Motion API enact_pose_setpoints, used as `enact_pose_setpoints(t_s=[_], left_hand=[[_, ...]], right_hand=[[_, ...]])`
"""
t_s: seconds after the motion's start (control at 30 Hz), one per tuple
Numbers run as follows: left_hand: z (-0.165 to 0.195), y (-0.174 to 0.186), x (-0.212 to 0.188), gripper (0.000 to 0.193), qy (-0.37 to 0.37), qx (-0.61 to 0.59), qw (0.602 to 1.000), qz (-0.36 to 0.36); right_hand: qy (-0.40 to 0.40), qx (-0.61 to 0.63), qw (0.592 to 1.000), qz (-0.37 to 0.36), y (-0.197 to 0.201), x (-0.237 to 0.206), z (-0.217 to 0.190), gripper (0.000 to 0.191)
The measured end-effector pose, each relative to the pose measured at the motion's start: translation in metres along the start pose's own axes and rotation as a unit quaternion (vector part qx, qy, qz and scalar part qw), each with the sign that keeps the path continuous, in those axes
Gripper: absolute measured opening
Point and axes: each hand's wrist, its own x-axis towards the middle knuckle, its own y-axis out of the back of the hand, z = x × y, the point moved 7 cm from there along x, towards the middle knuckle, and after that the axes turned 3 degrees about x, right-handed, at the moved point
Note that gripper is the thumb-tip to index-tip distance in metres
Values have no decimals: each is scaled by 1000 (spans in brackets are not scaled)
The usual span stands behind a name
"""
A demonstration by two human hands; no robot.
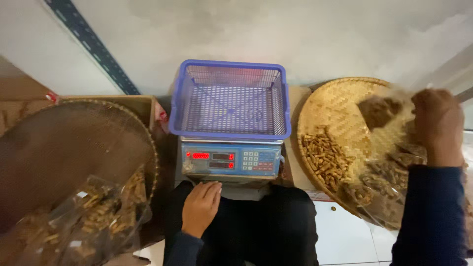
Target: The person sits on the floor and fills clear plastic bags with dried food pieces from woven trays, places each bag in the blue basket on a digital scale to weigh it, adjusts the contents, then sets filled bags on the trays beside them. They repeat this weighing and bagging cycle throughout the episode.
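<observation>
While left hand [200,207] rests, right hand [436,123] lifts a clear bag [382,112].

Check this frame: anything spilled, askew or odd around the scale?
Little stands out. The blue basket sits square on the scale and is empty. One small dark bit lies on the white floor just off the round woven tray; it looks like a stray piece, but it is too small to tell.
</observation>
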Motion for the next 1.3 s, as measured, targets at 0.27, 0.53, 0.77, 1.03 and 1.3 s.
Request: enact_pose_setpoints(t_s=[0.27, 0.53, 0.77, 1.03, 1.3], left_hand=[[-3, 21, -19, 14, -35, -14, 998, 43], [-22, 36, -37, 16, -20, -34, 998, 49], [-33, 47, -47, 19, -3, -63, 996, 60], [-26, 47, -39, 16, 8, -91, 993, 69], [-24, 49, -41, 16, -1, -86, 994, 67]], right_hand=[[104, 365, 923, 60, 74, 60, -200, 7], [280, 235, 925, 102, 46, 26, -389, 28], [290, 163, 939, 83, 13, -34, -428, 36], [202, 205, 954, 85, 14, -87, -405, 55], [39, 342, 931, 120, 33, -126, -376, 39]])
